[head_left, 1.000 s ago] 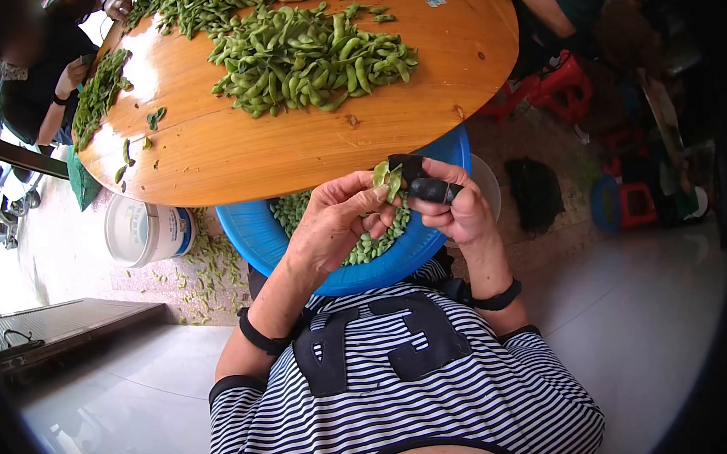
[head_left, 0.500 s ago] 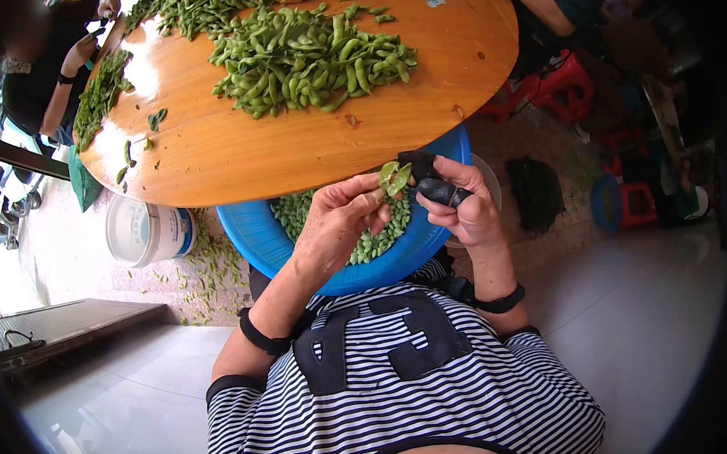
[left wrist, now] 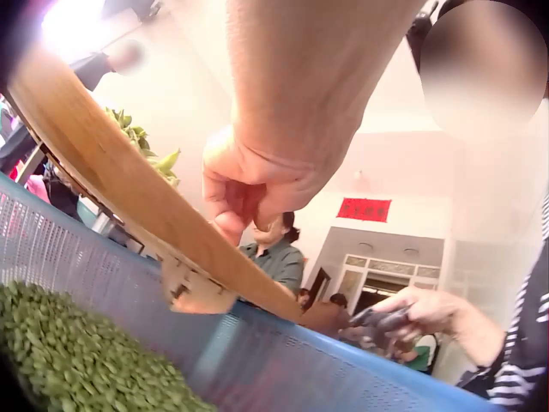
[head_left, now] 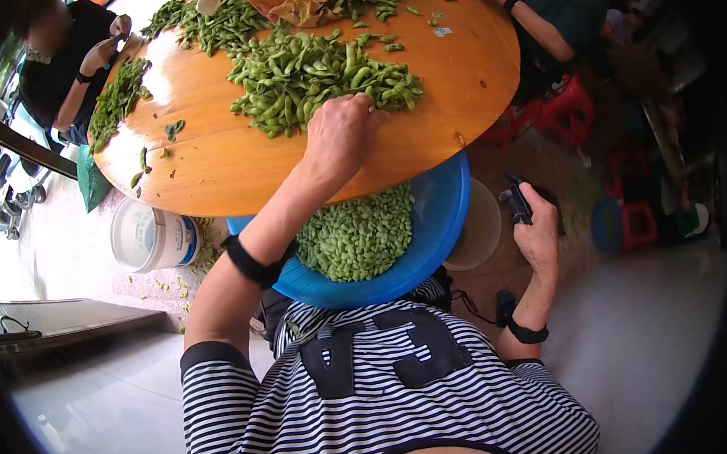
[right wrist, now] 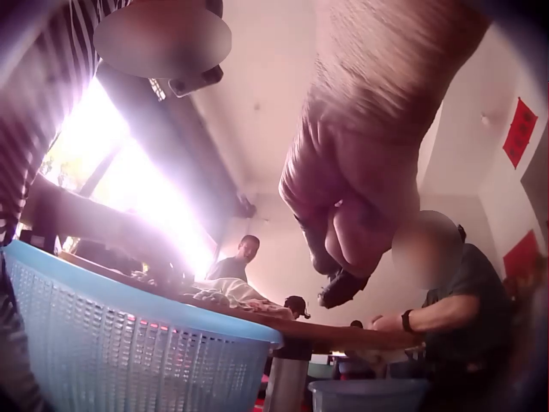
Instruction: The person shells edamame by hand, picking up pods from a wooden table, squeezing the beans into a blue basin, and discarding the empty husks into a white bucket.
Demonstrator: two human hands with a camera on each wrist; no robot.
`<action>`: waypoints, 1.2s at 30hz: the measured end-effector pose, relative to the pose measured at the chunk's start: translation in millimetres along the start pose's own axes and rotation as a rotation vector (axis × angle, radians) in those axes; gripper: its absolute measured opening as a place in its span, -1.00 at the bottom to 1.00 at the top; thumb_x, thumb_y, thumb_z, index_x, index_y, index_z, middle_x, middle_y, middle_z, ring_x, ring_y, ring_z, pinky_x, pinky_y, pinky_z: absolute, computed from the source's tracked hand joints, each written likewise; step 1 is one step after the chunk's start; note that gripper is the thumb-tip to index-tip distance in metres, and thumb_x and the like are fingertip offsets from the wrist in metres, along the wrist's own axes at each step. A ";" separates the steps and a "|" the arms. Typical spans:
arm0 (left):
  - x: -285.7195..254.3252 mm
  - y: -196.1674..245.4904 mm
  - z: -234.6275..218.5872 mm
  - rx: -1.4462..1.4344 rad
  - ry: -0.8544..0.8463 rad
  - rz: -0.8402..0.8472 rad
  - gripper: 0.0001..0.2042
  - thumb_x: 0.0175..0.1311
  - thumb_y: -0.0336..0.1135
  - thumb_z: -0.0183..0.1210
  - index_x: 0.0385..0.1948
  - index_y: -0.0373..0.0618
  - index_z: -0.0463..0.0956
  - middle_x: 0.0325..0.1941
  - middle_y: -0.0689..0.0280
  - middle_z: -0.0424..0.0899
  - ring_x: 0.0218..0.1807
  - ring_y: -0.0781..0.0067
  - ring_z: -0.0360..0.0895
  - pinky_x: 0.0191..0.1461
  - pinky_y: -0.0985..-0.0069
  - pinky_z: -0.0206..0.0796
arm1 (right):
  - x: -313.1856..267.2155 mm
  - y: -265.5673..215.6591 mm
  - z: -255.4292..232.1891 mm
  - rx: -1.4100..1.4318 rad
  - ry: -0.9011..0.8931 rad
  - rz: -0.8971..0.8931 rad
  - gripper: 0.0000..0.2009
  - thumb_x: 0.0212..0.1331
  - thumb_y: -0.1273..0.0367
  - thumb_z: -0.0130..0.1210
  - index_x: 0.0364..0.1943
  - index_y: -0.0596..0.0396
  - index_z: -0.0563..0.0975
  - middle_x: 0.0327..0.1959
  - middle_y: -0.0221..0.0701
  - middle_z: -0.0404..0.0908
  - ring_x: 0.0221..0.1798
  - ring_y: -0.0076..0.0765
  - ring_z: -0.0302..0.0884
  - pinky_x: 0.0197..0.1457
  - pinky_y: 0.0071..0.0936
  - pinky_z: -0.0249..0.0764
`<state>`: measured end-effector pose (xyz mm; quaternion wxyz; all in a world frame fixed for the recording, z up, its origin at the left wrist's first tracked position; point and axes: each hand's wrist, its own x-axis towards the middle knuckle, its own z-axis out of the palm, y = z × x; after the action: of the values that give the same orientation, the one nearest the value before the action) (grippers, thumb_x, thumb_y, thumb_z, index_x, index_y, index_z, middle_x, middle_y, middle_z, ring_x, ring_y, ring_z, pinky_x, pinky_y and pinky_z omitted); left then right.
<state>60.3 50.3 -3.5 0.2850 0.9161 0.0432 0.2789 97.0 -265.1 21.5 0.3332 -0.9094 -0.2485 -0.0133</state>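
My left hand (head_left: 341, 138) reaches over the wooden table (head_left: 213, 181) to the near edge of a heap of green soybean pods (head_left: 290, 75). Its fingers are curled, with the fingertips turned away in the head view; I cannot tell whether they pinch a pod. Off to the right, beyond the basin, my right hand (head_left: 538, 230) hangs loosely curled. Black covers (right wrist: 341, 287) sit on its thumb and a finger, and no pod shows in it. Between the hands stands a blue perforated basin (head_left: 453, 214) of shelled green soybeans (head_left: 356, 240).
A pale tub (head_left: 483, 237) stands right of the basin and a white bucket (head_left: 138, 231) to the left. More pods (head_left: 122, 100) lie at the table's left and far sides, near a patterned cloth (head_left: 302, 4). Two people sit across the table. Red stools (head_left: 567, 109) stand at right.
My hands have parted from a split pod above the basin. The left has moved forward to the heap, the right out to the right side. The split pod no longer shows.
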 end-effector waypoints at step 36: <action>-60.7 38.2 -36.6 -1.121 -0.227 -0.670 -0.92 0.24 -0.52 0.17 -0.31 -0.34 0.53 -0.49 0.33 0.62 -0.69 0.72 0.36 -0.66 0.71 0.13 | 25.9 -85.5 83.6 1.290 -0.498 0.129 -0.68 0.02 0.62 -0.23 -0.18 0.35 0.52 -0.64 -0.59 0.27 -0.65 -0.77 0.06 -0.64 -0.73 0.06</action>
<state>-13.3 22.2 12.8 0.7927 0.5897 0.1437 0.0569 68.4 -146.4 12.7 0.7402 -0.5188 -0.2212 0.3661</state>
